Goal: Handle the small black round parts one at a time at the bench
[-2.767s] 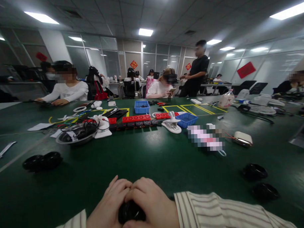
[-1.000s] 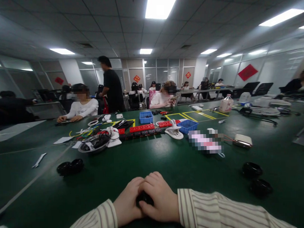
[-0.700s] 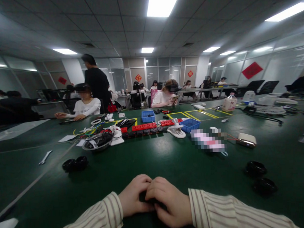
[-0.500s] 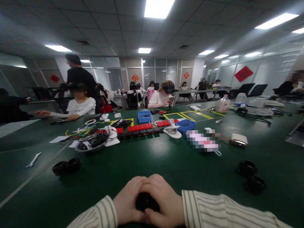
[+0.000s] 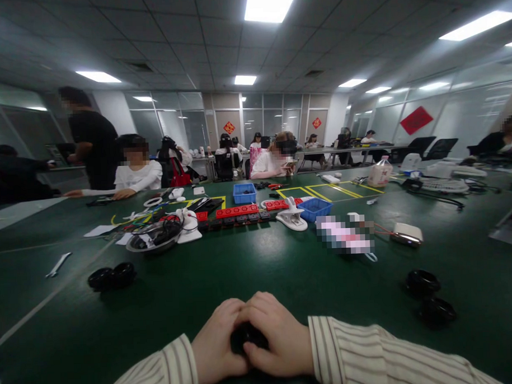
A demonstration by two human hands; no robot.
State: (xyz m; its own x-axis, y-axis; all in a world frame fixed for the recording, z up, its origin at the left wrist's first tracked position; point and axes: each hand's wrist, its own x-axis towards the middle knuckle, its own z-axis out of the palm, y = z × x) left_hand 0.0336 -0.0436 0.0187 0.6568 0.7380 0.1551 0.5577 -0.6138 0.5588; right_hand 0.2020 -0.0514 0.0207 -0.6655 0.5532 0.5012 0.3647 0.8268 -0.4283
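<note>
In the head view, my left hand [image 5: 219, 345] and my right hand [image 5: 282, 335] curl together around a glossy black round object [image 5: 243, 333] at the table's near edge. Most of it is hidden under the fingers, so its full shape cannot be made out. My right thumb presses on its near side, and the fingertips of both hands meet over its far side. Two similar black ring-like parts [image 5: 111, 276] stand side by side to the left. Off to the right sit a black ring [image 5: 422, 282] and another black ring [image 5: 438, 310].
A wrench [image 5: 58, 265] lies far left on the green table [image 5: 225, 271]. Beyond my hands are a metal bowl of cables [image 5: 152, 247], a red-and-black strip [image 5: 236, 211], blue bins [image 5: 315, 209], a white clip [image 5: 292, 220] and a power bank [image 5: 406, 235]. People sit across the table.
My right thumb has shifted up onto the black object, while both hands stay around it. A standing person in the background has moved left. The view has shifted slightly.
</note>
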